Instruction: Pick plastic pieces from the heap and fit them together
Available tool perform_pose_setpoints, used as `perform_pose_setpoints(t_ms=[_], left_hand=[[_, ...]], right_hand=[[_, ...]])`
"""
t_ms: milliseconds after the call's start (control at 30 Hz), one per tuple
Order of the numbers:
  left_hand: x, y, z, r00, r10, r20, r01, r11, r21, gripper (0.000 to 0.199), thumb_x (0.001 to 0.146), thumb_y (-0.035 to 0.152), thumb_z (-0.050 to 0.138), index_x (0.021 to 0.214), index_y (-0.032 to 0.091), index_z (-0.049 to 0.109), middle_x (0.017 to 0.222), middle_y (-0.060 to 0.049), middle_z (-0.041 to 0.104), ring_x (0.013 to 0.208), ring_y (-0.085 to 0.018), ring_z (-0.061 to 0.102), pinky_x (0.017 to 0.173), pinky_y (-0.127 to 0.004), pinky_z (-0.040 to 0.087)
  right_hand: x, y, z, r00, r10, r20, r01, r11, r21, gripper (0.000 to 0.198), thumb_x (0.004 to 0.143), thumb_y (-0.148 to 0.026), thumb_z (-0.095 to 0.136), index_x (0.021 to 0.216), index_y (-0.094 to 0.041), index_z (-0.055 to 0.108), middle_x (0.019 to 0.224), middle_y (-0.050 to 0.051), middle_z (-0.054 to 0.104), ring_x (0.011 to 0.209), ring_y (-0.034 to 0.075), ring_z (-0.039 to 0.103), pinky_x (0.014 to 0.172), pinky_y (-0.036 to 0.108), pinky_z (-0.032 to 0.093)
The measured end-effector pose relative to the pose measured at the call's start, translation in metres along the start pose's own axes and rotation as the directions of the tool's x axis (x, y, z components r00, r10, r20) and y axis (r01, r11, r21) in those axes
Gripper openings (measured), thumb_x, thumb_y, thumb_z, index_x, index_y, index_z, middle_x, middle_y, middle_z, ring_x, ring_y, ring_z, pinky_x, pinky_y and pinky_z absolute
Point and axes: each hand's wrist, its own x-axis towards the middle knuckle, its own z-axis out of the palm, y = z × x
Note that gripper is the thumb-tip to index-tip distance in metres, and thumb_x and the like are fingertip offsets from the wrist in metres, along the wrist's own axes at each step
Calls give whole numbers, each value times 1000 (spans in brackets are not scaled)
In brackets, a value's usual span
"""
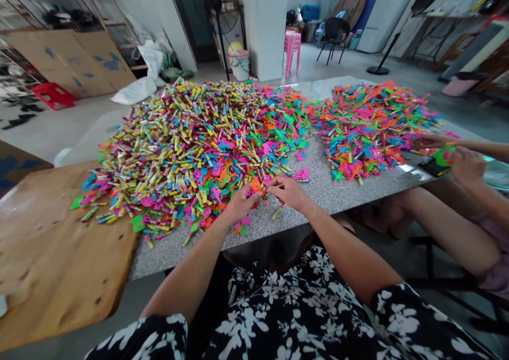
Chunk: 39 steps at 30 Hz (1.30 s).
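Note:
My left hand [239, 205] pinches a small orange plastic piece [256, 185] with a lattice-like pattern, at the front edge of a big pile. Close beside it, my right hand [289, 191] has thumb and fingertips pressed together near that piece. What the right fingers hold is too small to make out. The large pile [186, 132] mixes short tubes in yellow, red and blue wrappers with bright plastic pieces in pink, green, orange and blue. A pink piece [301, 174] lies on the speckled table [314, 195] to the right of my hands.
A second pile [369, 121] of colourful plastic pieces covers the table's right part. There, a co-worker's hands [469, 164] hold a green piece and a dark object. A wooden board [59, 254] adjoins the table at left. A standing fan [218, 15] and pink stools [293, 48] stand behind.

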Motion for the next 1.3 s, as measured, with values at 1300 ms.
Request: perform_pose_setpoints(t_ms=[1300], left_hand=[[0, -3, 20, 998, -56, 17, 55, 998, 31, 42, 95, 60, 66, 103, 18, 64, 69, 2, 63, 62, -14, 57, 62, -28, 47]], right_hand=[[-2, 22, -9, 988, 131, 85, -135, 990, 42, 13, 80, -34, 67, 78, -21, 63, 46, -8, 50, 37, 10, 42, 39, 23, 33]])
